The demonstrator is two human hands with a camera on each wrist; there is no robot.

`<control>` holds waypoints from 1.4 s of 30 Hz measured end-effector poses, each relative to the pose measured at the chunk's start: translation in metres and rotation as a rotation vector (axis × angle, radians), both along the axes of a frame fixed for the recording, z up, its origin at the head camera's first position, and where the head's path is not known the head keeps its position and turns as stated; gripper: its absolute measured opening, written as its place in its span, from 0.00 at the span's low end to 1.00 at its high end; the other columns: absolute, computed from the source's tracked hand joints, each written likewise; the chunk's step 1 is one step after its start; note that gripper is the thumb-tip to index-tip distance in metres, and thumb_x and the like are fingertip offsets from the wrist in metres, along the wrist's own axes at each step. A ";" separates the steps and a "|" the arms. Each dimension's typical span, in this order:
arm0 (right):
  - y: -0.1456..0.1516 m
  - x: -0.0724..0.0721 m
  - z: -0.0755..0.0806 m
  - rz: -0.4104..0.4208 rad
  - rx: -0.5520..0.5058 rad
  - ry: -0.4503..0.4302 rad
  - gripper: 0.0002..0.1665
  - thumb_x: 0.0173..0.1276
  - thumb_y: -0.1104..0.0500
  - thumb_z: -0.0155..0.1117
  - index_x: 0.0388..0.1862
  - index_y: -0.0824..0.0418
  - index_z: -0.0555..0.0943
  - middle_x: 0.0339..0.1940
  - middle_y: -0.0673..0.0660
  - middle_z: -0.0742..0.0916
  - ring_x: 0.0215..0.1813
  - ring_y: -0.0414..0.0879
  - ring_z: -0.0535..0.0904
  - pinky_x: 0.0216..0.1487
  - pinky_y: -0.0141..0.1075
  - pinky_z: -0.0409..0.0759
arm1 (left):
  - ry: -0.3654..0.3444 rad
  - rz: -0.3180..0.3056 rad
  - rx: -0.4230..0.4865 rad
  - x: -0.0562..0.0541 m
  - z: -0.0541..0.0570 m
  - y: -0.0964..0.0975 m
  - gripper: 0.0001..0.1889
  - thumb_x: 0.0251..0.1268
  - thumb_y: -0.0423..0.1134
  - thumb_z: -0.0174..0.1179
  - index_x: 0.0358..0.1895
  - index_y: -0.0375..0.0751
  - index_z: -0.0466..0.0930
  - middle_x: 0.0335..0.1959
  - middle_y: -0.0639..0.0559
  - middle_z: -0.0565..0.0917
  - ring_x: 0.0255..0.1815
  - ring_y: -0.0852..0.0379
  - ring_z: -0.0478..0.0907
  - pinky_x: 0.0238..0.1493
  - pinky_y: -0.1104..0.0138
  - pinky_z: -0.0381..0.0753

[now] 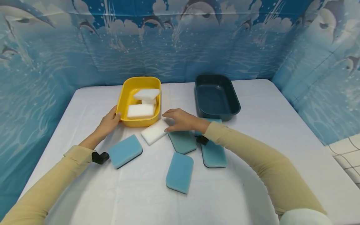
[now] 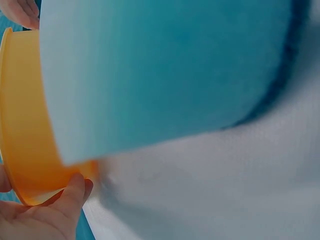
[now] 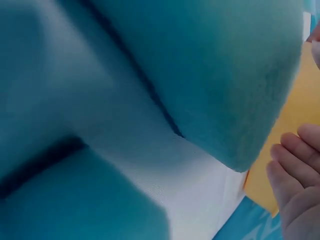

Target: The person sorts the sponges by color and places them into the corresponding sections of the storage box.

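Note:
My left hand (image 1: pixel 109 122) holds the near left corner of a yellow plastic bin (image 1: pixel 121 103); in the left wrist view its thumb and fingers (image 2: pixel 75 195) are at the rim. Inside the bin lie several white sponges (image 1: pixel 140 111). My right hand (image 1: pixel 182 121) hovers at the right end of another white sponge (image 1: pixel 154 132) just in front of the bin. Thumb and fingers are spread apart there; whether they touch the sponge, I cannot tell. Beneath that hand is a blue-green sponge (image 1: pixel 182 142) with a dark underside.
A dark blue bin (image 1: pixel 217 90) stands at the back right. More blue sponges lie about: one by my left wrist (image 1: pixel 125 151), one at the front (image 1: pixel 180 172), and others under my right forearm (image 1: pixel 214 155). A dolphin-print cloth (image 1: pixel 174 56) hangs behind the white-covered table (image 1: pixel 140 200).

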State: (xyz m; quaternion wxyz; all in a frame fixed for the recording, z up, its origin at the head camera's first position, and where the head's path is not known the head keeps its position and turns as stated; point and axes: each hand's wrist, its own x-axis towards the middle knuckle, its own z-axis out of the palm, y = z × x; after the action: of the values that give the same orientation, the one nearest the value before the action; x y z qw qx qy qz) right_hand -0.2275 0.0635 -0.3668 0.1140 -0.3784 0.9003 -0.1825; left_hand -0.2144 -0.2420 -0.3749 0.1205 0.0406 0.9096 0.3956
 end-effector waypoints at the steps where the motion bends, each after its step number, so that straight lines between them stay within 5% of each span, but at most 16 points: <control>1: -0.001 -0.001 -0.001 0.008 0.012 0.002 0.40 0.58 0.46 0.68 0.65 0.66 0.70 0.65 0.61 0.76 0.67 0.51 0.71 0.67 0.40 0.71 | 0.001 -0.002 0.002 0.000 0.000 0.000 0.28 0.77 0.44 0.30 0.75 0.42 0.40 0.72 0.36 0.58 0.68 0.39 0.62 0.67 0.48 0.66; 13: -0.013 -0.011 -0.009 0.052 0.089 -0.076 0.42 0.55 0.46 0.71 0.65 0.64 0.70 0.64 0.59 0.77 0.65 0.48 0.73 0.66 0.37 0.72 | 0.023 -0.014 0.007 -0.002 -0.001 0.003 0.27 0.77 0.42 0.30 0.75 0.41 0.42 0.72 0.36 0.59 0.68 0.40 0.63 0.67 0.48 0.67; 32: -0.023 -0.002 -0.005 0.005 0.140 -0.021 0.39 0.52 0.48 0.73 0.62 0.61 0.73 0.60 0.56 0.79 0.59 0.46 0.75 0.62 0.35 0.75 | 0.024 0.002 0.015 -0.001 -0.004 0.001 0.26 0.77 0.42 0.30 0.74 0.40 0.43 0.71 0.36 0.60 0.67 0.40 0.64 0.67 0.48 0.67; 42: -0.014 0.007 0.002 0.051 0.030 0.074 0.40 0.53 0.45 0.72 0.62 0.59 0.72 0.59 0.55 0.78 0.58 0.46 0.75 0.61 0.35 0.76 | 0.017 0.020 -0.023 -0.002 -0.005 -0.002 0.26 0.77 0.44 0.29 0.74 0.42 0.43 0.71 0.36 0.60 0.67 0.40 0.63 0.67 0.47 0.66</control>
State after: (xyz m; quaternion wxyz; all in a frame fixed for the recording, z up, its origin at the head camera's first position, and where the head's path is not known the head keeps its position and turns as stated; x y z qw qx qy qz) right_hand -0.2207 0.0490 -0.3651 0.0909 -0.4062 0.8965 -0.1517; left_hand -0.2162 -0.2443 -0.3800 0.1093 0.0336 0.9154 0.3861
